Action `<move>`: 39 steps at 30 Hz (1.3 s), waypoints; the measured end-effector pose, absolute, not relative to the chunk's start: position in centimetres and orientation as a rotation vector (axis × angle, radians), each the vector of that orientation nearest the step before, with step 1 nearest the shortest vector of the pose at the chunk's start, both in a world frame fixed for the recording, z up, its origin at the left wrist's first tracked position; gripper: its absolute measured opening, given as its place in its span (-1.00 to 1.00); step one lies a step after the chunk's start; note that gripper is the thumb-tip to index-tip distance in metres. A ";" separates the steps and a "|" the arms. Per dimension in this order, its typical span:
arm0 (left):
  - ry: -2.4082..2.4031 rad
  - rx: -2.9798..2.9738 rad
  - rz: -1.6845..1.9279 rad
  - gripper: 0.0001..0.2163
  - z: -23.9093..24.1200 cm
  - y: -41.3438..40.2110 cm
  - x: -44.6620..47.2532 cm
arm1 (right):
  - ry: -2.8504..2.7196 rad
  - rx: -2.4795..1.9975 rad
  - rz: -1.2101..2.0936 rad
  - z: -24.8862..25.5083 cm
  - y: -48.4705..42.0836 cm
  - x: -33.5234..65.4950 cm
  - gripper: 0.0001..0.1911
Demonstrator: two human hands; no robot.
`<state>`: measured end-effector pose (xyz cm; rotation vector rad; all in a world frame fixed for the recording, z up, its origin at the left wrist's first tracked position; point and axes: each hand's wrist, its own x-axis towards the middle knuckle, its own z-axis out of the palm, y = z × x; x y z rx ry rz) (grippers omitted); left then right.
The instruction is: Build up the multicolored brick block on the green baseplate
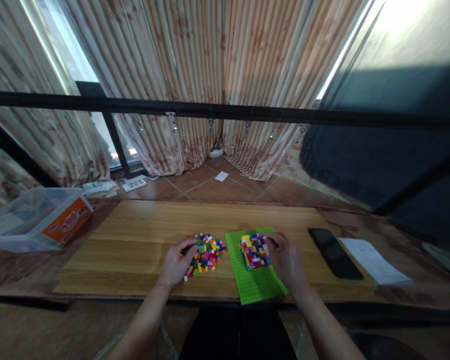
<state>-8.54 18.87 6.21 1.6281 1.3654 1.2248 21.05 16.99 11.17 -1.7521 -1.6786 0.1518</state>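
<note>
A heap of small multicoloured toy bricks (209, 257) lies loose on the wooden table. At its left edge is my left hand (177, 261), thumb and forefinger closing together over the bricks; what is between the fingertips is too small to make out. To the right, a green studded baseplate (257, 290) carries a blocky build of mixed-colour bricks (255, 251). My right hand (288, 261) touches the build's right side with curled fingers. Whatever those fingers pinch is hidden by the hand.
A black phone (335, 253) and white paper (373, 260) lie right of the baseplate. A clear plastic bin (33, 217) with an orange label stands at far left. Beyond the wooden tabletop (135, 235), a black metal bar (225, 111) crosses before curtains (195, 60).
</note>
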 end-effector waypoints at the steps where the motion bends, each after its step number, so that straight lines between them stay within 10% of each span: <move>1: 1.367 1.629 1.226 -0.82 6.2 18.9 -8.5 | -1.712 -1.771 0.139 11.1 17.2 21.0 -0.70; 39: 1.374 1.623 1.200 -0.78 5.5 19.1 -8.8 | -1.003 -1.555 0.878 8.3 19.8 22.0 -0.46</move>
